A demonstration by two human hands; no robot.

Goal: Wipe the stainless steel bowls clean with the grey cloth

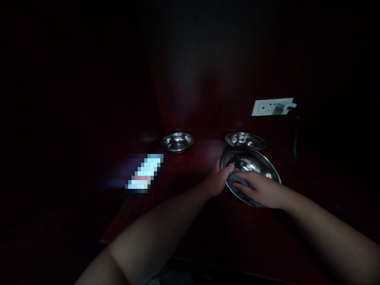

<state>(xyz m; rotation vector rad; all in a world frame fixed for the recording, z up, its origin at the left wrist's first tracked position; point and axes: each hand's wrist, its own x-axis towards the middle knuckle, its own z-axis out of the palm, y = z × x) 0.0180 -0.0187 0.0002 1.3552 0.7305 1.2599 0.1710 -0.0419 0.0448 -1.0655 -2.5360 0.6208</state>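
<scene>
A shiny metal bowl (267, 168) is held tilted above the dark red table, its inside turned toward me. My left hand (219, 180) grips the bowl's left rim, thumb over the edge and the other fingers hidden behind. Inside the bowl, my right hand (261, 189) presses a dark grey-green cloth (240, 180) against the metal, its fingers curled over the cloth. Just behind stand more metal bowls (242, 139), seemingly stacked, partly covered by the held one. Another metal bowl (178, 143) sits alone to the left.
A lit phone-like screen (145, 174), blurred out, lies at the table's left with a cable by it. On the back wall is a white socket plate (271, 107) with a plug; its dark cord (296, 138) runs down the right side. The surroundings are very dark.
</scene>
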